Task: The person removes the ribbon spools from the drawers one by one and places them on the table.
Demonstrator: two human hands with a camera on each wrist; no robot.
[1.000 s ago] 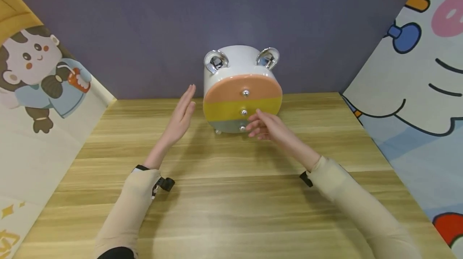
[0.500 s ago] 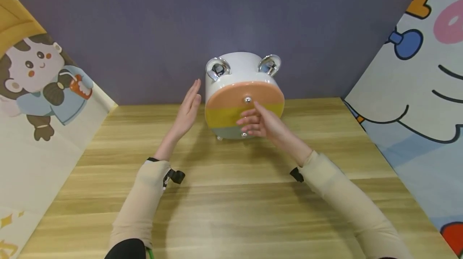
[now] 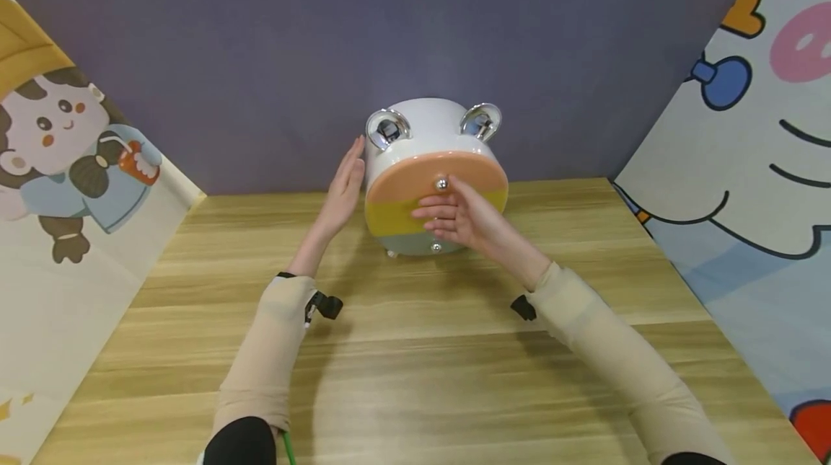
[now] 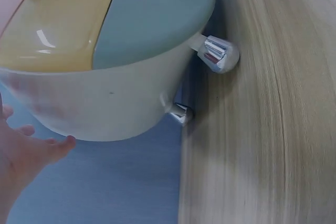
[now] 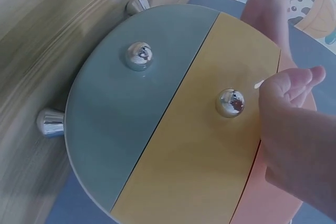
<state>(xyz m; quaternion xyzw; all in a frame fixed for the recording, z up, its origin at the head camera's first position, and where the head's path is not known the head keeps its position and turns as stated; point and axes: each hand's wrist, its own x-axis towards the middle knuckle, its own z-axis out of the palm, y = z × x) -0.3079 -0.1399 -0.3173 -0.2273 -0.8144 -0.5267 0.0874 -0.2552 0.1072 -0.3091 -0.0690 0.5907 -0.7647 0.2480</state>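
A small round-fronted drawer cabinet (image 3: pixel 428 130) stands on the table against the back wall. Its front has an orange drawer (image 3: pixel 399 175), a yellow drawer (image 4: pixel 65 22) and a grey-green drawer (image 5: pixel 118 114), all closed, with silver knobs. My left hand (image 3: pixel 343 195) is held upright by the cabinet's left side, fingers extended; I cannot tell whether it touches. In front of the drawers is my right hand (image 3: pixel 469 218), fingers loosely extended, its thumb tip beside the top knob (image 3: pixel 441 183). It partly covers the yellow drawer in the head view. The right wrist view shows the middle knob (image 5: pixel 230 103) ungripped.
Two silver ears stick up from the cabinet's top, and short silver feet (image 4: pixel 218 53) support it. A dark wall (image 3: pixel 279 76) rises directly behind. Cartoon-printed panels (image 3: pixel 746 184) flank the wooden table (image 3: pixel 415 378) on both sides.
My left hand has moved right and up to the cabinet's left side. My right hand has moved left and up, from the lower knobs toward the top knob.
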